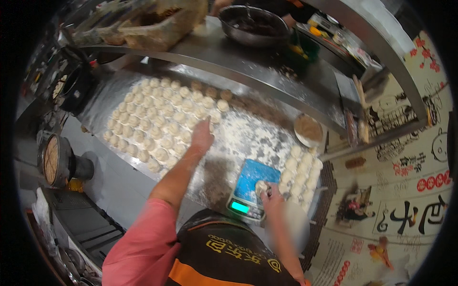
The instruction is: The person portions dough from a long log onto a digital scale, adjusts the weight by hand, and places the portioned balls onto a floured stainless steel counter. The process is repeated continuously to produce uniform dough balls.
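Observation:
My left hand point(203, 136) reaches to the right edge of many rows of round dough pieces point(161, 154) on the floured steel worktop point(234, 130). One finger points towards a dough piece there; whether it touches or grips anything is hidden. Over a digital kitchen scale point(247, 205) with a blue platform and lit green display, my right hand point(272, 196) has its fingers closed around a pale dough piece point(262, 186). More elongated dough pieces point(291, 164) lie in rows to the right of the scale.
Behind the worktop, a raised steel shelf point(211, 46) carries a metal bowl point(254, 26) and plastic tubs point(154, 34). A round container of brown powder point(308, 129) stands at the back right. Another person's arm point(222, 5) shows beyond the shelf. A patterned wall point(390, 178) bounds the right.

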Demonstrator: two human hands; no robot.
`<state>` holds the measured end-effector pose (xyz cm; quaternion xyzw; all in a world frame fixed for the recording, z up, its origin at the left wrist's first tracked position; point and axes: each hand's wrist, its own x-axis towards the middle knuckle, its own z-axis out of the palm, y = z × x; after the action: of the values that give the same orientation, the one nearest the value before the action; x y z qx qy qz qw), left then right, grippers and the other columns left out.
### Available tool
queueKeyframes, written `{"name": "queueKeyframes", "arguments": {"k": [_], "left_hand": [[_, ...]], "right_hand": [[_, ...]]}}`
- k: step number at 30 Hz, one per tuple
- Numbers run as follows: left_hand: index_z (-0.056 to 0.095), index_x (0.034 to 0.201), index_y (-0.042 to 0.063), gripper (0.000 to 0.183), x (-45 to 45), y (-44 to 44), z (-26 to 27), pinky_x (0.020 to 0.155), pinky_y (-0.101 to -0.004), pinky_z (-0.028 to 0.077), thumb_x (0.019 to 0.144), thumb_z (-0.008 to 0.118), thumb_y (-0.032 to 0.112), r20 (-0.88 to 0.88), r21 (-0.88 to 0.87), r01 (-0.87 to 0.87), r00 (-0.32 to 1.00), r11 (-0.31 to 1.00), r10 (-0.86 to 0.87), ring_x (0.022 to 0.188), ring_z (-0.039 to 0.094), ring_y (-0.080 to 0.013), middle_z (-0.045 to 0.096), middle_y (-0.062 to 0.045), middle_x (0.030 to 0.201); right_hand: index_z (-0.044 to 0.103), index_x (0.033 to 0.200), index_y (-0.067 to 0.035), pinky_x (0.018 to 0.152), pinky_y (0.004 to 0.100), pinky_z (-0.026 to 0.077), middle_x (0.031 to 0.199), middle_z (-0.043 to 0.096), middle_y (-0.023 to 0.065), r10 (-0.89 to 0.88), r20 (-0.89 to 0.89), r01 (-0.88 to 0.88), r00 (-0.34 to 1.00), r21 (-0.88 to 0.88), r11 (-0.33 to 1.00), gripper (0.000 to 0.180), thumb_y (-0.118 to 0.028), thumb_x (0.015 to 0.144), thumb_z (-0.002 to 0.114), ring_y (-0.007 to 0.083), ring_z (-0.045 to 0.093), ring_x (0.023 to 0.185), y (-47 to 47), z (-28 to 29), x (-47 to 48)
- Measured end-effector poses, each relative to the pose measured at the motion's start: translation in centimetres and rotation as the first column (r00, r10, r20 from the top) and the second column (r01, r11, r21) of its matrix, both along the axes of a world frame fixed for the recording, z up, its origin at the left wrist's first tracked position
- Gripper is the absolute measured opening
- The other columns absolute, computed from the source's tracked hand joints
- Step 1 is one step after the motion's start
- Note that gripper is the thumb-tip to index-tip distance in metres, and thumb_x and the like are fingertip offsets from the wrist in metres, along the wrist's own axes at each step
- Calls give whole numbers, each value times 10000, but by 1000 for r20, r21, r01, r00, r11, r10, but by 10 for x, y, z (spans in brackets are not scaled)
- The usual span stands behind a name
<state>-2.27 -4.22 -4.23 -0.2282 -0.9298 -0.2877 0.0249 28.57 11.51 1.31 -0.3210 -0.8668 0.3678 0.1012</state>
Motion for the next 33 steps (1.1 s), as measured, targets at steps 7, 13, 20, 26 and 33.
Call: {"name": "queueKeyframes", "arguments": {"k": [7, 13, 20, 26, 33], "left_hand": [[423, 1277, 47, 631, 67, -4, 43, 979, -424, 391, 688, 648, 83, -64, 122, 108, 993, 987, -101, 1164, 453, -370, 433, -229, 1291], [543, 1166, 29, 457, 144, 24, 45, 947, -359, 412, 733, 641, 138, 192, 425, 309, 888, 851, -418, 1065, 538, -287, 563, -151, 1117], [481, 1240, 20, 547, 180, 51, 81, 992, -414, 362, 759, 615, 243, 252, 114, 660, 704, 743, -664, 1145, 467, -352, 525, -198, 1189], [441, 1297, 23, 660, 190, 62, 80, 1034, -419, 313, 727, 658, 274, 283, -50, 712, 682, 700, -674, 1206, 419, -350, 496, -202, 1252], [388, 1340, 33, 773, 197, 68, 90, 1042, -481, 287, 689, 717, 290, 347, -144, 715, 684, 684, -642, 1237, 385, -369, 440, -197, 1319]], "right_hand": [[563, 1117, -62, 541, 247, 408, 745, 562, 15, -397, -37, 327, 917, -502, 801, 218, -100, 904, 529, 79, 479, 598, 30, 7, 69], [522, 1119, 12, 563, 261, 434, 727, 552, 37, -381, -99, 210, 919, -694, 689, 227, -88, 929, 450, 93, 484, 604, 11, 19, 89], [483, 1116, 18, 473, 263, 421, 658, 534, 60, -361, -39, 195, 932, -786, 587, 228, -94, 919, 463, 115, 474, 514, 18, -3, 109], [542, 1043, 30, 419, 260, 399, 634, 541, 66, -453, -43, 262, 891, -766, 587, 194, -82, 890, 500, 116, 468, 466, 14, -6, 120], [573, 1001, 31, 410, 248, 388, 647, 560, 84, -472, -84, 241, 878, -774, 585, 185, -53, 854, 501, 120, 488, 476, 13, -12, 130]]}}
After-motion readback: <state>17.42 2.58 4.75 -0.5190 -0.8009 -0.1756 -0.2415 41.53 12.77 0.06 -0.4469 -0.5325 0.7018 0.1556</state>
